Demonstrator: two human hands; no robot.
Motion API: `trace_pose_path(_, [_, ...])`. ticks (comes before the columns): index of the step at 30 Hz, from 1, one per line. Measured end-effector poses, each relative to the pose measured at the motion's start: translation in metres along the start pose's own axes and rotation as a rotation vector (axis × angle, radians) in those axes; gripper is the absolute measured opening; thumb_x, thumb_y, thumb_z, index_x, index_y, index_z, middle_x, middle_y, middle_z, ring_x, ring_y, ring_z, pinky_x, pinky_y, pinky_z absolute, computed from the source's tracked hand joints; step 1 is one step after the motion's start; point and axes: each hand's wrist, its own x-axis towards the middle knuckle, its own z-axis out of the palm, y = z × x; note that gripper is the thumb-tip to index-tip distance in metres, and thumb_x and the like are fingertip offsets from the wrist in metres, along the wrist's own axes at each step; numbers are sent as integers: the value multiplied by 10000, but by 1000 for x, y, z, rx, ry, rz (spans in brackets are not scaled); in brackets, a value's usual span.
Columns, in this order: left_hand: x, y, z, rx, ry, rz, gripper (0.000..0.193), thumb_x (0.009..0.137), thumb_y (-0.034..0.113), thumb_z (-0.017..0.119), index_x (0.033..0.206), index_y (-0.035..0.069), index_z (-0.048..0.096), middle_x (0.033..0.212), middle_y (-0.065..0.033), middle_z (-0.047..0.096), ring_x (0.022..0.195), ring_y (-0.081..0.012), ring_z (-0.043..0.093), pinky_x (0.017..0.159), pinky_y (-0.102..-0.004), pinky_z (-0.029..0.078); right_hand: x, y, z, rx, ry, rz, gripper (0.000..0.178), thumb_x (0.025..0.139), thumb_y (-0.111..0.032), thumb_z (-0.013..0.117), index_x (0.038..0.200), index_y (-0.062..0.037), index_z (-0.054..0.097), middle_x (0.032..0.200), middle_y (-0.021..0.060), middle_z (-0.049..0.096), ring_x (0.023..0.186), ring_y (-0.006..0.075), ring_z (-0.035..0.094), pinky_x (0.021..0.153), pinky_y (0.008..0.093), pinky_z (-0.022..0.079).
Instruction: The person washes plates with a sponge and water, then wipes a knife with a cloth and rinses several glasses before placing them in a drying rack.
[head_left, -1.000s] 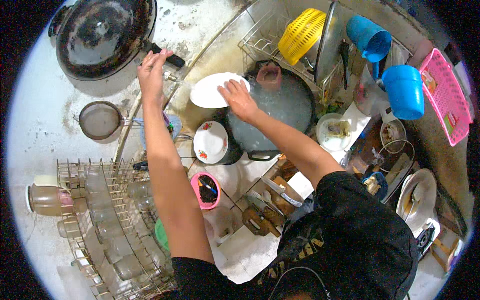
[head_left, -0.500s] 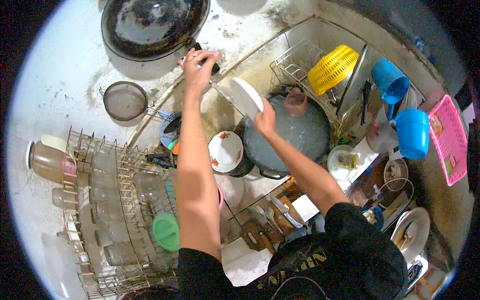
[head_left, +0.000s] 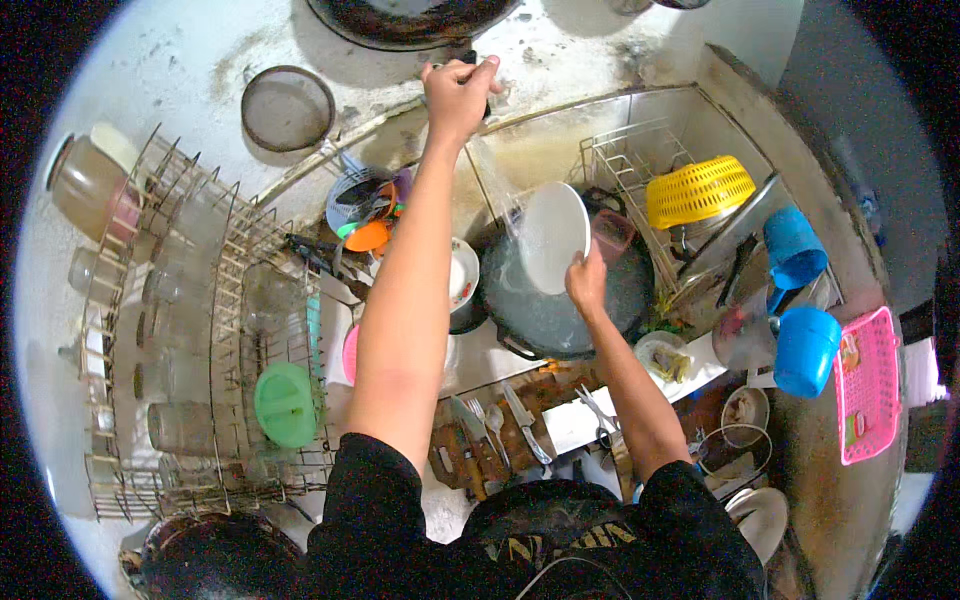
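Right fingers (head_left: 579, 272) grip plate (head_left: 553, 238) by edge over basin's (head_left: 560, 355) open middle; left fingers (head_left: 486, 72) near pan (head_left: 415, 22), hold unclear

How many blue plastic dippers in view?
2: the upper blue dipper, right of the yellow colander, and the lower blue dipper, left of the pink basket. Clutter may hide others.

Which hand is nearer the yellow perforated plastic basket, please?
The right hand: gripping the round white plate, it's below-left of the basket in view; the left hand is farther left, higher up.
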Motion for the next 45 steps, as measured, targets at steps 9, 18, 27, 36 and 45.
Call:
trace_pose_path(9, [1, 9, -29, -141, 109, -259, 496, 817, 362, 615, 497, -1, 506, 428, 2, 424, 433, -84, 384, 438, -303, 309, 42, -44, -49, -243, 384, -739, 513, 680, 57, 542, 1181, -19, 460, 1105, 214, 519, 1030, 392, 504, 872, 435, 419])
trace_pose_path(18, [-19, 19, -58, 407, -160, 91, 306, 758, 346, 654, 858, 56, 663, 942, -145, 625, 953, -294, 567, 850, -383, 401, 86, -54, -44, -45, 568, -540, 616, 638, 77, 419, 1251, 65, 364, 1140, 259, 470, 1066, 431, 451, 951, 447, 339])
trace_pose_path(27, [-144, 115, -99, -69, -285, -400, 354, 823, 265, 628, 1095, 46, 571, 1105, -122, 593, 1073, -240, 531, 934, -369, 387, 204, -58, -39, -222, 998, -322, 544, 663, -14, 565, 1178, 26, 394, 1053, 275, 493, 984, 441, 485, 883, 510, 377])
trace_pose_path(36, [-329, 106, -130, -392, -302, -967, 250, 903, 184, 548, 1076, 3, 564, 1019, -83, 618, 969, -158, 585, 873, -298, 445, 288, -5, -74, -389, 1179, -84, 413, 614, -47, 671, 1011, -4, 565, 1107, 203, 476, 985, 388, 481, 809, 463, 442])
trace_pose_path(45, [-375, -4, -142, -383, 204, -1447, 407, 855, 382, 573, 1088, 49, 558, 975, -77, 615, 867, -186, 595, 761, -333, 480, 305, -4, -93, -517, 1054, -119, 402, 672, -229, 681, 1049, -120, 598, 1043, 151, 501, 901, 324, 480, 744, 471, 431])
